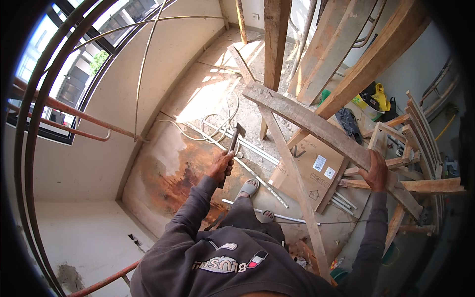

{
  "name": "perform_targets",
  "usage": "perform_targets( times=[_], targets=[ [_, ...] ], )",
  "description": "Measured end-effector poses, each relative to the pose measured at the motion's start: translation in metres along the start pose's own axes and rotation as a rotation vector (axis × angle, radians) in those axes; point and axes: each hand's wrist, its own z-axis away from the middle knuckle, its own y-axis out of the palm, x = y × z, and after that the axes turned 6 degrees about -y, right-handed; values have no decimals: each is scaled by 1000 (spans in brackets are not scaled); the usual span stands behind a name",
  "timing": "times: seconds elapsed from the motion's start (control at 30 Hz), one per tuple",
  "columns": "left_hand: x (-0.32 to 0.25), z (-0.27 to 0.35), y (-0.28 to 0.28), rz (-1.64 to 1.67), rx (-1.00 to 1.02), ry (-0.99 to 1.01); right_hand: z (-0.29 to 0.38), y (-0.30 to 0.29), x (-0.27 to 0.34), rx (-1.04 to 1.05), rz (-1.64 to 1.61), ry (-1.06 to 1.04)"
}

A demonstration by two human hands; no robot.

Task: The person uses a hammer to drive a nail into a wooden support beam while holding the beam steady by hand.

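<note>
My left hand [221, 165] is closed around the handle of a hammer [239, 130], whose head points away from me over the floor. My right hand [375, 171] grips a thick, rough wooden beam [308, 122] near its right end. This beam runs slantwise across the view, its far end coated with dried cement. A thinner wooden batten [287, 152] passes under the beam and comes down towards my right side. Close to the beam's far part stands an upright timber post [274, 44], and a slanted timber [356, 74] meets it from the upper right.
White pipes [252, 146] and a coiled pale cable [211, 137] lie on the floor. A cardboard box [315, 167] rests beneath the beam. Stacked wooden frames [412, 141] stand at the right. Metal scaffold tubes [33, 122] rise at the left, near the window.
</note>
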Motion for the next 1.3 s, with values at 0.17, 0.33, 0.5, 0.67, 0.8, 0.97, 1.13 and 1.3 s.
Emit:
perform_targets(
  times=[0.17, 0.33, 0.5, 0.67, 0.8, 0.97, 1.13, 1.3],
  targets=[
    [-83, 51, 28, -178, 56, 278, -4, -2, 2, 28, 2, 31],
    [-36, 28, -4, -52, -34, 88, -4, -1, 6, 11, -12, 45],
    [-1, -15, -14, -41, -44, -135, -6, 1, 5, -7, -25, 54],
    [-85, -4, 35, -60, 115, 103, -3, 2, 4, -25, -8, 57],
    [-83, 18, 27, -176, 84, 182, -13, 1, 3, -24, -10, 79],
    [-29, -14, -10, 0, 9, 2, -4, 1, 6, -14, 1, 67],
    [-7, -42, -28, -45, -48, -172, -6, 1, 9, -4, -24, 76],
    [-149, 35, 41, -127, 47, 483, -7, 7, 1, -29, 9, 63]
  ],
)
